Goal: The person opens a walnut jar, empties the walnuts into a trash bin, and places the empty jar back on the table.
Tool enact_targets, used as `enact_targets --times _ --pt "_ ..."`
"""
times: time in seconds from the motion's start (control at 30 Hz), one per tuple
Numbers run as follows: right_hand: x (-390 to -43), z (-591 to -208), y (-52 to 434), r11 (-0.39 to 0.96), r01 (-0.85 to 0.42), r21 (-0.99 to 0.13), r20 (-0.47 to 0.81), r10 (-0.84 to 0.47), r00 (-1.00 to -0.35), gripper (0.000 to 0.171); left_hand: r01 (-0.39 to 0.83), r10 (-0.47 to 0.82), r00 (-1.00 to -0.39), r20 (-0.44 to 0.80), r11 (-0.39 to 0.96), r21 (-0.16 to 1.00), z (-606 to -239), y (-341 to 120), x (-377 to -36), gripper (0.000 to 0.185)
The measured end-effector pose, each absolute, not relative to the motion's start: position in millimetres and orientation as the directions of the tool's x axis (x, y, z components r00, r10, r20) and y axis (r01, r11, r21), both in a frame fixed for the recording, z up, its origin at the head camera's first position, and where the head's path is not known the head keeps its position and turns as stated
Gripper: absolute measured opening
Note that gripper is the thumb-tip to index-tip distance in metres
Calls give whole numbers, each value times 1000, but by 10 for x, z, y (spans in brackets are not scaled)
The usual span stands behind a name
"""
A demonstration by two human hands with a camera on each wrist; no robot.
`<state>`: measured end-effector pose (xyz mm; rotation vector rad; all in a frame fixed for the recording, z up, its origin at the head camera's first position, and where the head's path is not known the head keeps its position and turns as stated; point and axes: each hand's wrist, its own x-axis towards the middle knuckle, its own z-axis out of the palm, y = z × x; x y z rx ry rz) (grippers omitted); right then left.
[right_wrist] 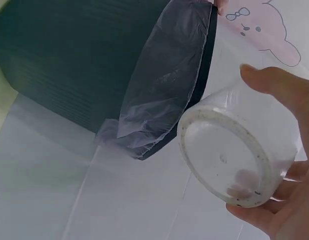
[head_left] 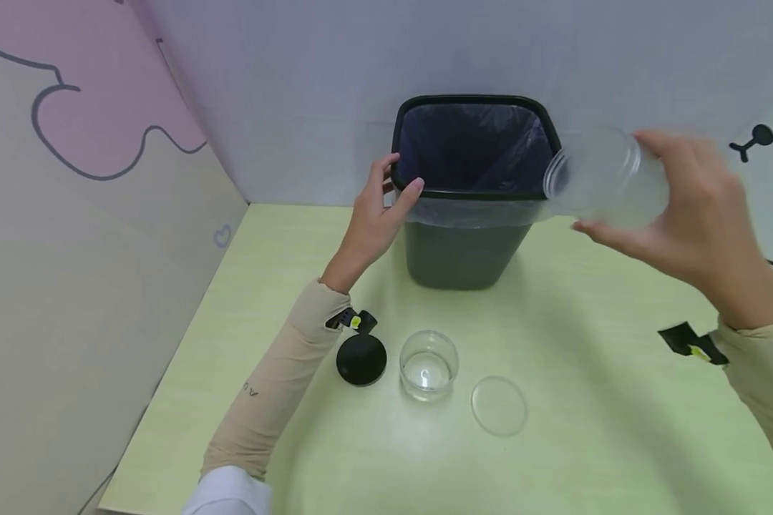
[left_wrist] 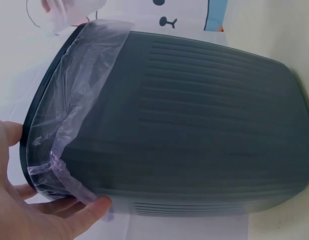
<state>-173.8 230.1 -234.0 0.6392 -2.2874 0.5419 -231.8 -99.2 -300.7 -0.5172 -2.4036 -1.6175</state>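
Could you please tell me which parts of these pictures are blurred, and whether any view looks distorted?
Head view: the right hand and the clear plastic jar it holds are motion-smeared; the table things are sharp. Left wrist view: the dark grey ribbed plastic bin bulges from lens distortion and is slightly soft. Right wrist view: the jar's rim is fairly sharp.
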Motion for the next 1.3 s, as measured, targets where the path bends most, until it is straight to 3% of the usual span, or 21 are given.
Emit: enact_targets --times 0.17,0.5,0.87,1.3 --pt "-1626 -2512 2353 789 -543 -286 657 -251 -711 95 386 169 -922 348 340 858 -3085 -1017 -2357 60" --pt "-1351 -2811 2434 758 -476 -445 539 -198 -819 110 407 158 -913 375 342 847 -3095 -1014 -2330 62" --pt "-964 -3294 2524 697 -316 -643 336 -113 -935 103 404 162 -915 371 342 848 -3063 -1009 -2284 62" --pt "-785 -3526 2485 655 -264 -708 248 -120 -961 103 401 138 -916 377 333 853 -3071 -1078 -2252 61"
